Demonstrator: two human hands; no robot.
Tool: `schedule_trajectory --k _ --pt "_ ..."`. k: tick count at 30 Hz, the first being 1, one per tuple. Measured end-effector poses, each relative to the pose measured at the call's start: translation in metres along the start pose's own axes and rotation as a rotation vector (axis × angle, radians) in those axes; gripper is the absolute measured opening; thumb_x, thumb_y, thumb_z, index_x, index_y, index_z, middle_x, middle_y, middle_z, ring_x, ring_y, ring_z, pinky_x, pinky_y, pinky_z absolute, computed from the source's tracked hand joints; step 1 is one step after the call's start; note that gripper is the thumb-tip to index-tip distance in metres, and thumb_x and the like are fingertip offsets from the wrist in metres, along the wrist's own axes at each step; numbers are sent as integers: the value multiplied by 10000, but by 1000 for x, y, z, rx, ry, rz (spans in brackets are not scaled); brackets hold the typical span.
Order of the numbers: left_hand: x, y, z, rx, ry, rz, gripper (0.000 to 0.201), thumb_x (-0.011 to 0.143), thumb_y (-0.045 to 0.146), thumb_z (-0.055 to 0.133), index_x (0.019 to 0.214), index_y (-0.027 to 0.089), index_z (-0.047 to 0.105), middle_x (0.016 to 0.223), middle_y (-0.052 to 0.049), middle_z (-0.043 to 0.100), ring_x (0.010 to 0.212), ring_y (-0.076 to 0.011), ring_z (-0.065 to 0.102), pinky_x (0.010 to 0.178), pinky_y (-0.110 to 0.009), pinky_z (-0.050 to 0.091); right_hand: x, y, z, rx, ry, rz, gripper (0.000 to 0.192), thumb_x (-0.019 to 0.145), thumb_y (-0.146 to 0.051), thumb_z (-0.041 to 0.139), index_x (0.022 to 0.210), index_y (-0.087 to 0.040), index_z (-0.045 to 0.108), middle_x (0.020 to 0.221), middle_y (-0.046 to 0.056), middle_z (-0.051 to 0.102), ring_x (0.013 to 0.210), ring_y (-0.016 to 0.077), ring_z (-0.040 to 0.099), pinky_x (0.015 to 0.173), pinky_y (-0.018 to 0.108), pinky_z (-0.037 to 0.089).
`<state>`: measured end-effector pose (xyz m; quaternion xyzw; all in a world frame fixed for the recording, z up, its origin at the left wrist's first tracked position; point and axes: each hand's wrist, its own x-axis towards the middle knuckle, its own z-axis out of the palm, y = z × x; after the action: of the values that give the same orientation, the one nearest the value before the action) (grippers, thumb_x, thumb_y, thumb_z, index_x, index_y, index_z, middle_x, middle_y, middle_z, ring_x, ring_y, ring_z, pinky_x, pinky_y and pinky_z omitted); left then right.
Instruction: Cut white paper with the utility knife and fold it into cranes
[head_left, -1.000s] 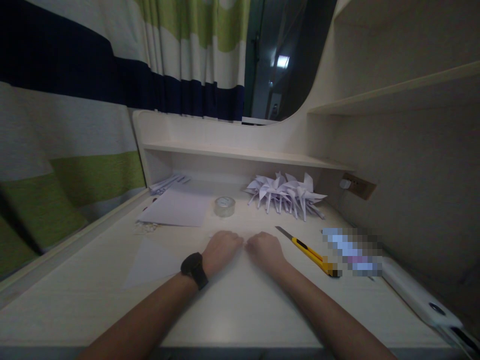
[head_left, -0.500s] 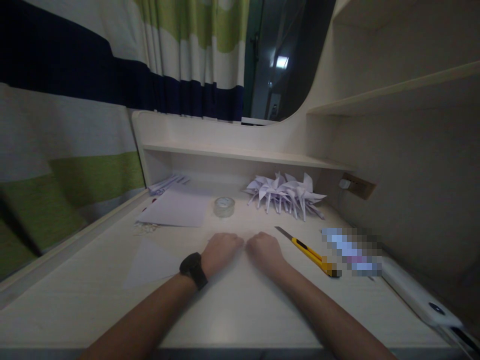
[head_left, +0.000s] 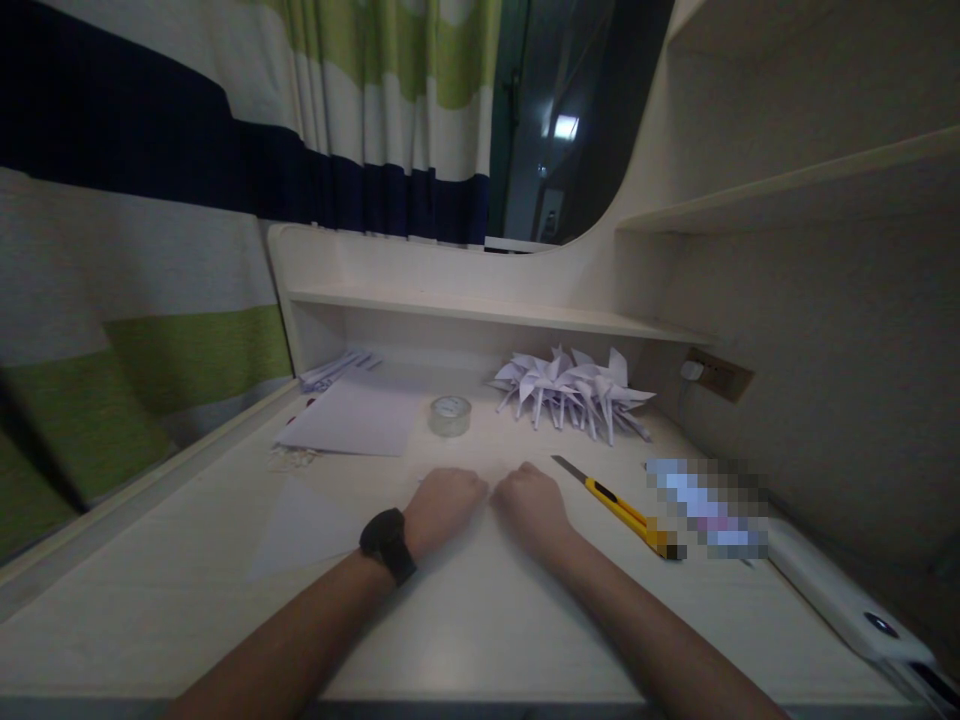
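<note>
at the bottom of the frame two bare forearms run up toward the middle, the left one wearing a black watch (head_left: pixel 387 543). both hands sit just where they were a second ago: the left hand (head_left: pixel 448 502) and the right hand (head_left: pixel 532 503) are curled into loose fists, knuckles almost touching, pressed down on the pale counter (head_left: pixel 480 620). nothing has shifted between the pictures, so the pressing looks like a crease being held flat, though whatever lies under the fingers is hidden; i cannot tell if either hand grips anything.

left of the wrist lies a thin white paper triangle (head_left: pixel 300 525), flat and nearly the colour of the counter's smooth, faintly grained laminate. to the right of the hands a yellow box cutter (head_left: pixel 621 506) lies slantwise, its grey blade tip out and pointing up-left. at the lower right edge sits a long white glossy bar (head_left: pixel 847 598).

further up, at centre, stands a small clear roll of tape (head_left: pixel 449 414), with a flat sheet of white paper (head_left: pixel 356 418) to its left. right of centre a heap of pointed folded paper shapes (head_left: pixel 574 388) rests under the low shelf (head_left: pixel 480 310). striped curtains (head_left: pixel 225 150) in navy, green and white fill the upper left.
</note>
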<state>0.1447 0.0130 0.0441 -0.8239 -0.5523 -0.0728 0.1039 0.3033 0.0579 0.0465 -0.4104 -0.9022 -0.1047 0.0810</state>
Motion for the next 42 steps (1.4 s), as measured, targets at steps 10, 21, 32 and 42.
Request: schedule_trajectory --k 10,21,32,42 --pt "-2 2 -2 19 19 14 164 878 189 497 837 158 653 801 -78 667 789 -222 629 693 -330 463 2 0 6 1 12 -71 213 825 -221 529 796 -143 725 772 111 691 825 218 548 741 308 363" --pt "-1 1 -4 22 27 36 143 880 210 521 876 171 659 805 -70 666 787 -222 631 684 -322 461 1 -1 4 5 11 -85 169 782 -184 550 782 -129 709 773 114 683 800 209 554 778 297 363" --pt "-1 -7 -3 17 29 38 148 889 211 520 842 168 654 798 -61 667 782 -209 630 683 -310 445 1 2 4 34 25 -100 226 856 -252 505 808 -161 706 805 89 677 869 210 526 797 305 349" --pt "-2 -2 -7 9 11 38 105 891 188 514 884 165 617 836 -67 660 816 -209 626 701 -307 453 2 2 8 9 24 -115 144 783 -165 557 797 -133 697 783 96 669 834 209 543 801 307 358"
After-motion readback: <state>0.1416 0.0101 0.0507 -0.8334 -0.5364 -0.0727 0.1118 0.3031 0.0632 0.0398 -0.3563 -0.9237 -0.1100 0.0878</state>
